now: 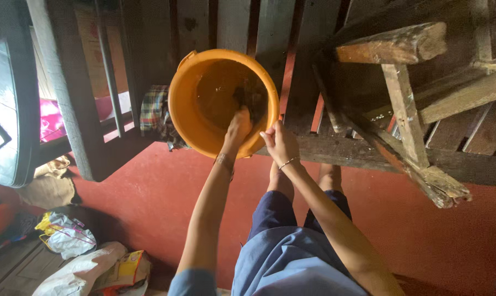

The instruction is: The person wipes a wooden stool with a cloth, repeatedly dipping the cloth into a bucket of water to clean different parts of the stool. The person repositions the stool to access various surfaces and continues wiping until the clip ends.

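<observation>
The left hand [238, 127] dipped into the orange bucket [188, 109] on the wooden slats, fingers curled around a dark cloth [251, 93]. The right hand [281, 143] gripped the bucket's rim, fingers narrow. A yellow packet [126, 268] lay on the floor at lower left.

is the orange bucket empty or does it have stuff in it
Not empty: the orange bucket holds brownish water with a dark cloth in it, which the left hand reaches into.
</observation>
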